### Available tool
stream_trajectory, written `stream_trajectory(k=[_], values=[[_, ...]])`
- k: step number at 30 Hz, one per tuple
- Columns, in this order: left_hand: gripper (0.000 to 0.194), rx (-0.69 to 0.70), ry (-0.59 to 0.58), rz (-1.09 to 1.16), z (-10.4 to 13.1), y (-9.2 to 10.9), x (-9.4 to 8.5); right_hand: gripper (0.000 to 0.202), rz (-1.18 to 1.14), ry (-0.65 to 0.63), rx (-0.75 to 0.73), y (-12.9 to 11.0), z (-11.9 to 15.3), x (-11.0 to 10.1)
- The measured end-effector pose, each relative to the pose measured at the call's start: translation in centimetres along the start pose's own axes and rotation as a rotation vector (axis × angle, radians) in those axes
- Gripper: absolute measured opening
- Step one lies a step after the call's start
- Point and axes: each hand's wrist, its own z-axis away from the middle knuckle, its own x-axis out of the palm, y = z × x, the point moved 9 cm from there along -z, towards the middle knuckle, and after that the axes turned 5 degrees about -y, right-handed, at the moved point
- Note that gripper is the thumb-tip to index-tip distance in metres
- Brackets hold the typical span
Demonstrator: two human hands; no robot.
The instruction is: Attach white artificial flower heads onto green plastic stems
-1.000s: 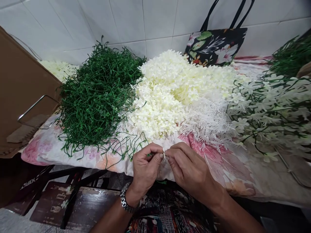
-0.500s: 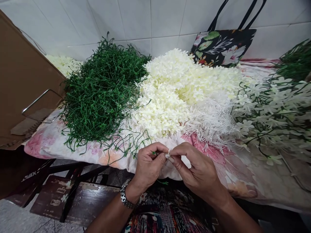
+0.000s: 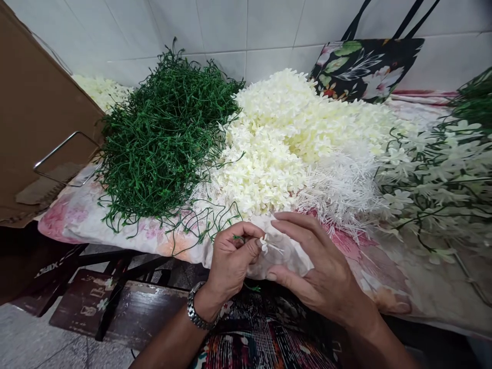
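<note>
My left hand (image 3: 234,256) pinches a small white artificial flower (image 3: 264,244) between thumb and forefinger. Thin white stamens (image 3: 274,248) stick out of the flower to the right, and a bit of green stem shows behind the fingers. My right hand (image 3: 319,266) is just to the right, thumb and fingers spread apart, with nothing between them. Beyond the hands lie a heap of green plastic stems (image 3: 165,138), a pile of cream-white petals (image 3: 265,169) and a bundle of white stamens (image 3: 342,179).
White flowers on green stems (image 3: 442,174) lie at the right. A cardboard box (image 3: 42,102) with a metal handle stands at the left. A black floral bag (image 3: 369,69) leans on the tiled wall. Flowered cloth (image 3: 84,218) covers the table; a wooden stool (image 3: 138,312) sits below.
My right hand has opened and drawn away to the right from the flower. My left hand keeps its pinch, and the stamens now show. The view has shifted slightly.
</note>
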Motion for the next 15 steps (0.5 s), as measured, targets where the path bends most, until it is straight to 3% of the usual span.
stream_trajectory(k=[6, 15], values=[[0.024, -0.007, 0.013, -0.011, 0.18, -0.51, 0.00, 0.013, -0.051, 0.050, -0.002, -0.16, 0.01, 0.34], [0.013, 0.081, -0.017, -0.141, 0.13, -0.20, 0.08, 0.007, -0.117, 0.069, 0.052, 0.51, 0.25, 0.06]])
